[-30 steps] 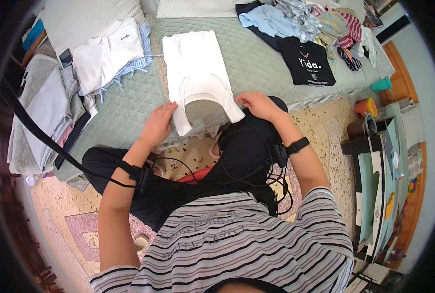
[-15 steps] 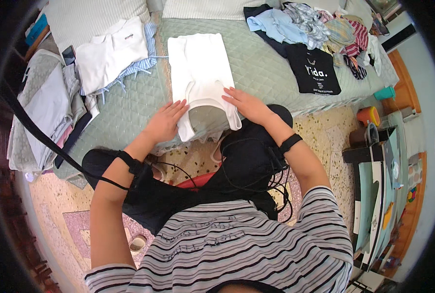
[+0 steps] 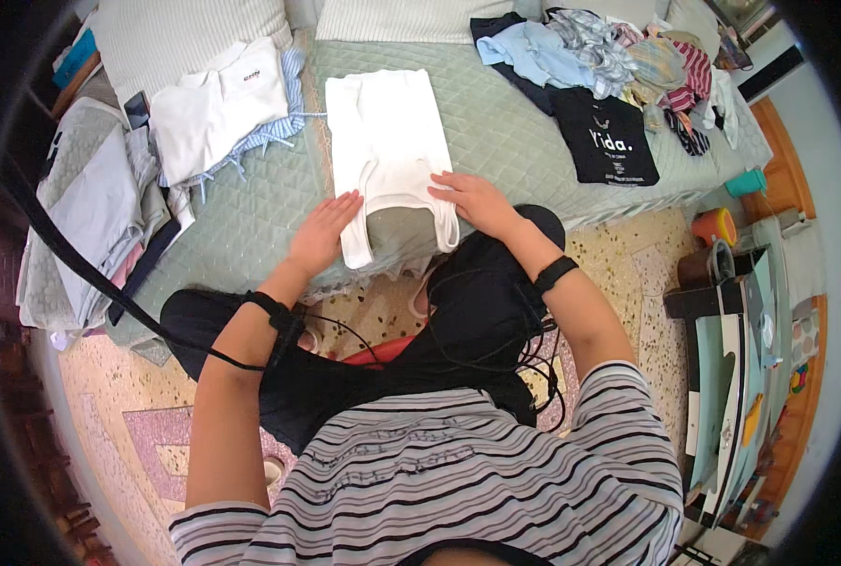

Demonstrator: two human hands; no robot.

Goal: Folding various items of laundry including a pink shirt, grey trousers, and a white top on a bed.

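Observation:
A white tank top (image 3: pixel 387 118) lies spread flat on the green quilted sofa cover (image 3: pixel 260 203). Its neck opening and two straps point toward me, over the near edge. My left hand (image 3: pixel 319 231) rests palm down at the left strap, with fingers stretched out and touching the cloth. At the right strap, my right hand (image 3: pixel 477 203) lies with its fingers extended over the fabric. Both hands are open; the undersides of the fingers are hidden.
White tops over a blue striped garment (image 3: pixel 218 108) lie at the left, beside a pile of grey and white clothes (image 3: pixel 104 217). A black T-shirt (image 3: pixel 605 137) and heaped mixed clothes (image 3: pixel 619 57) occupy the right. A black cable (image 3: pixel 90 264) crosses the left side.
The strap ends have shifted slightly away from me, and the right strap now sits a little further in. My left forearm has moved slightly to the right. Both hands stay at the straps.

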